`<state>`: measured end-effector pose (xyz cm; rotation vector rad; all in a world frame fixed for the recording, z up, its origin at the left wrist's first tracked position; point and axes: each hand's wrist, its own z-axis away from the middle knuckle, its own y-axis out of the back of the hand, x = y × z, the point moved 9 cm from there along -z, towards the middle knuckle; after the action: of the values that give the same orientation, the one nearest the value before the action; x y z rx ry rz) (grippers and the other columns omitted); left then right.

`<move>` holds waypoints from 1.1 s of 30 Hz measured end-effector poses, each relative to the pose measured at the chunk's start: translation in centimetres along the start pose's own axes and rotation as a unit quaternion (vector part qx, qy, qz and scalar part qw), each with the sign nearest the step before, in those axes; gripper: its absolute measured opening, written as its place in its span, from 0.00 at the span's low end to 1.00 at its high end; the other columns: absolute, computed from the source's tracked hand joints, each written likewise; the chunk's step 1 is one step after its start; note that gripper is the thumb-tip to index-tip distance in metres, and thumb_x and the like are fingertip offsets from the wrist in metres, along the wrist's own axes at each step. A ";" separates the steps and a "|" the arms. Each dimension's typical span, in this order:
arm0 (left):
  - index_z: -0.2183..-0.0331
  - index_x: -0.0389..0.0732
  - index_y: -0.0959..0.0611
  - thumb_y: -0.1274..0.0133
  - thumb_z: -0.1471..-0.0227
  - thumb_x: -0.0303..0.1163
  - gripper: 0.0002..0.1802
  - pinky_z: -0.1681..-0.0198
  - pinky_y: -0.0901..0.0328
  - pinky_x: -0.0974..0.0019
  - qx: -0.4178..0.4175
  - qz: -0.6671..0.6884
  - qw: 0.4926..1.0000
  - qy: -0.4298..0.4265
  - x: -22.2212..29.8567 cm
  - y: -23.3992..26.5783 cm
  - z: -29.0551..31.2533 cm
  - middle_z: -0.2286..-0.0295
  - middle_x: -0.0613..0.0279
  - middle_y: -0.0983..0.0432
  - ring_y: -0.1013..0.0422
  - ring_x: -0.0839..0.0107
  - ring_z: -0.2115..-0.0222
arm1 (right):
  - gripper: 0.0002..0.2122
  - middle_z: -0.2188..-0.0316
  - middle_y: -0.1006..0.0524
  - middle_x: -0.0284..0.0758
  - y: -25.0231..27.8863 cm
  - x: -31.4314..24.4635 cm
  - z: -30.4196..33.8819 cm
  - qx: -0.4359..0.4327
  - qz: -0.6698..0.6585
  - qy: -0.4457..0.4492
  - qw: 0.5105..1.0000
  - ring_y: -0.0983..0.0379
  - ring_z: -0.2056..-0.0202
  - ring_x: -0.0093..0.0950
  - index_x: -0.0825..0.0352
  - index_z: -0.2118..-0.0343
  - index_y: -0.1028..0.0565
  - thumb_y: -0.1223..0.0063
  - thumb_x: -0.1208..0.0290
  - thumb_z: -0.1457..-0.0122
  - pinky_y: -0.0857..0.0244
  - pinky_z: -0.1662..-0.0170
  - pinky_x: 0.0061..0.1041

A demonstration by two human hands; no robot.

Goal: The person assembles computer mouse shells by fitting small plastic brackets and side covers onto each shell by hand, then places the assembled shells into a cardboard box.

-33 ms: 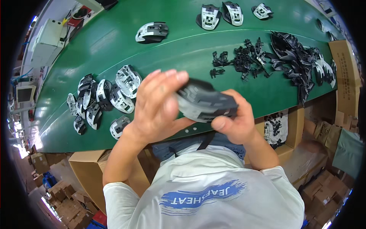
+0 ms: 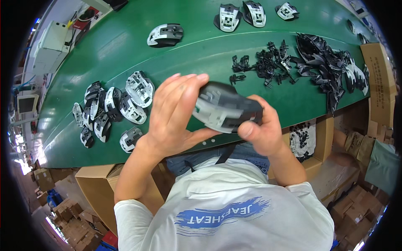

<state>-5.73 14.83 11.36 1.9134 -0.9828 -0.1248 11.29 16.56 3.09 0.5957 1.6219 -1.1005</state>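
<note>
A: Here we are over the green table [image 2: 197, 56], and the black-and-white shell [image 2: 228, 111] is up in the air above its near part, right between the two hands!

B: Who's got it?

A: The right hand [image 2: 268, 130], firmly! It grasps the shell's right end, thumb laid on the near side, fingers curled around behind.

B: And the left hand [image 2: 171, 117]?

A: Unclenched, fingers long and nearly straight at the shell's left end, thumb reaching along its near edge. Whether the palm presses on it, I can't tell; there's blur on that shell.

B: What's on the left?

A: A cluster of similar shells [image 2: 112, 104], some overlapping, plus a lone shell [image 2: 132, 139] nearer to us, just beside the left wrist.

B: And the right?

A: Small black parts [image 2: 267, 63] in a loose pile, then, farther right, a big heap of dark curved pieces [image 2: 322, 65].

B: Far side?

A: One shell [image 2: 166, 35] left of centre, then a pair of shells [image 2: 229, 19] standing side by side, and another shell [image 2: 287, 11] to their right!
</note>
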 end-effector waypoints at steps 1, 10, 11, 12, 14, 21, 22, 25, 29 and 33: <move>0.34 0.29 0.36 0.20 0.61 0.40 0.60 0.36 0.36 0.45 -0.001 0.006 1.000 -0.002 0.3 -0.8 0.1 0.39 0.43 0.29 0.29 0.48 0.42 | 0.23 0.52 0.19 0.34 0.9 0.6 0.2 0.021 -0.069 -0.027 0.997 0.25 0.52 0.19 0.73 0.43 0.27 0.33 0.66 0.35 0.30 0.46 0.25; 0.33 0.34 0.34 0.21 0.61 0.40 0.59 0.35 0.40 0.44 0.026 0.170 0.979 0.113 1.4 -5.7 2.3 0.37 0.43 0.33 0.35 0.42 0.38 | 0.18 0.51 0.19 0.34 2.2 2.1 1.0 0.007 -0.072 -0.110 0.991 0.25 0.51 0.21 0.73 0.42 0.26 0.42 0.68 0.29 0.29 0.45 0.26; 0.34 0.34 0.33 0.21 0.61 0.40 0.58 0.35 0.40 0.45 0.003 0.146 0.984 0.107 1.8 -5.7 2.2 0.38 0.43 0.31 0.34 0.41 0.39 | 0.18 0.51 0.19 0.34 2.0 2.3 1.0 -0.020 -0.065 -0.140 0.988 0.24 0.50 0.21 0.73 0.41 0.27 0.44 0.68 0.29 0.29 0.44 0.26; 0.36 0.34 0.31 0.22 0.60 0.42 0.54 0.35 0.40 0.44 0.015 0.158 0.981 0.115 1.8 -5.5 2.5 0.40 0.44 0.29 0.33 0.40 0.40 | 0.19 0.50 0.20 0.34 1.4 2.1 0.9 -0.037 -0.107 -0.147 0.983 0.24 0.50 0.21 0.73 0.41 0.27 0.43 0.66 0.28 0.28 0.44 0.27; 0.34 0.33 0.34 0.26 0.53 0.47 0.54 0.36 0.38 0.51 -0.010 0.307 0.919 0.247 0.2 -6.6 4.6 0.41 0.45 0.29 0.29 0.49 0.42 | 0.22 0.48 0.20 0.36 0.5 2.3 0.8 -0.070 -0.192 -0.163 0.965 0.24 0.49 0.22 0.73 0.39 0.28 0.41 0.64 0.29 0.28 0.44 0.26; 0.31 0.33 0.37 0.53 0.35 0.67 0.51 0.33 0.40 0.54 0.100 0.609 0.682 0.392 -1.7 -9.6 8.9 0.38 0.46 0.31 0.33 0.56 0.37 | 0.13 0.69 0.17 0.33 9.9 -1.9 1.0 0.214 0.449 0.033 0.867 0.22 0.71 0.21 0.67 0.54 0.17 0.31 0.68 0.40 0.26 0.66 0.25; 0.31 0.33 0.36 0.56 0.32 0.64 0.47 0.34 0.39 0.53 0.130 0.619 0.670 0.388 -1.8 -9.5 9.6 0.37 0.45 0.32 0.33 0.55 0.37 | 0.13 0.71 0.18 0.32 11.0 -2.5 1.3 0.239 0.491 0.029 0.837 0.23 0.74 0.22 0.66 0.56 0.17 0.30 0.67 0.41 0.28 0.68 0.25; 0.31 0.34 0.35 0.60 0.28 0.59 0.41 0.35 0.38 0.52 0.134 0.669 0.623 0.383 -1.9 -10.9 11.0 0.36 0.45 0.33 0.33 0.53 0.37 | 0.12 0.73 0.21 0.31 11.9 -3.0 1.0 0.265 0.569 0.064 0.776 0.27 0.78 0.22 0.65 0.60 0.17 0.28 0.66 0.43 0.30 0.72 0.26; 0.32 0.34 0.34 0.60 0.28 0.57 0.39 0.36 0.37 0.51 0.129 0.699 0.588 0.386 -1.0 -12.3 10.5 0.35 0.46 0.33 0.33 0.52 0.37 | 0.10 0.71 0.20 0.32 11.8 -2.1 0.6 0.254 0.607 0.079 0.749 0.26 0.77 0.24 0.66 0.61 0.18 0.29 0.69 0.42 0.30 0.71 0.26; 0.32 0.36 0.33 0.60 0.26 0.52 0.35 0.34 0.38 0.48 0.150 0.729 0.536 0.399 -0.4 -12.5 10.0 0.35 0.50 0.32 0.34 0.53 0.36 | 0.06 0.68 0.18 0.34 12.7 -1.7 1.7 0.248 0.498 0.055 0.829 0.24 0.74 0.22 0.69 0.62 0.18 0.33 0.74 0.39 0.30 0.69 0.22</move>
<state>-3.39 10.96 -4.01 0.5671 -1.5762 1.8014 22.93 21.09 -0.03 1.6439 0.8285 -0.6498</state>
